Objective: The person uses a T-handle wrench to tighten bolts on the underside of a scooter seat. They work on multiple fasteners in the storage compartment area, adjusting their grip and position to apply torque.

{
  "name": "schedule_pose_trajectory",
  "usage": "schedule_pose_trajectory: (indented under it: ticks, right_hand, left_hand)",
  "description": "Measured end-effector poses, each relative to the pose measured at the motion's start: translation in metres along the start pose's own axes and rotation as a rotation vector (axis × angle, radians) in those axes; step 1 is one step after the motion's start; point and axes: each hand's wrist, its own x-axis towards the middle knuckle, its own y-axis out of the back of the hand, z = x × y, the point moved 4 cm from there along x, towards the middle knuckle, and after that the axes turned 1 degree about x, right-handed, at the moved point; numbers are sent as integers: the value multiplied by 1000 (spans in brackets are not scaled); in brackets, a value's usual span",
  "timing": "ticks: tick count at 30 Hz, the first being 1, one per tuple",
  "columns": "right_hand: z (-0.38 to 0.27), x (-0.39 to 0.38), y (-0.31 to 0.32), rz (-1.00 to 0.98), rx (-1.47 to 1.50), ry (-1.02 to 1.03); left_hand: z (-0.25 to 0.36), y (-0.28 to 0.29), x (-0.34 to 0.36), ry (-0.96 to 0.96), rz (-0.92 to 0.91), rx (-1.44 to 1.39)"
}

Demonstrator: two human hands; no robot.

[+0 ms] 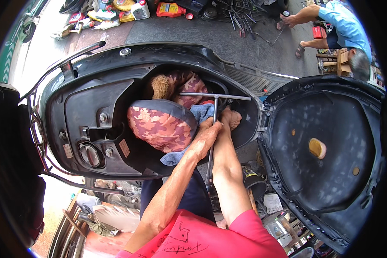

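Note:
A T-handle wrench point(216, 107) stands over the open under-seat compartment point(249, 118) of a black scooter, its crossbar uppermost and its shaft running down toward me. My left hand point(208, 133) is closed around the wrench's shaft, close by my right wrist. Deeper at the compartment's narrow right end is my right hand point(231, 118), its fingers curled; what they hold, if anything, is hidden. Left of my hands lies a pink and maroon camouflage cap-like cloth item point(159, 124) with a dark rim. A blue-grey cloth point(202, 112) shows between it and my hands.
The raised seat point(331, 146) hangs open on the right by its hinge point(264, 120). A fuel cap point(90, 155) sits at the left. Bottles point(139, 9) and tools point(241, 21) lie on the floor beyond. Another person in a blue shirt point(346, 26) is at the upper right.

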Motion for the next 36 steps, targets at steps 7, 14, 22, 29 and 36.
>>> schedule_pose_trajectory:
  ticks: [7, 14, 22, 29, 36]
  right_hand:
    - [-3, -8, 16, 109, 110, 64]
    - [-3, -47, 75, -85, 258, 467]
    - [4, -115, 150, -1000, 600, 455]
    - [1, -100, 146, -1112, 733, 371]
    - [-6, -107, 154, -983, 617, 419]
  left_hand:
    - [-3, 0, 2, 14, 2, -17]
    - [18, -14, -10, -51, 105, -11]
    - [7, -2, -1, -60, 161, 42]
    - [18, -8, -8, -171, 196, 24]
    - [16, -8, -9, -232, 242, 109]
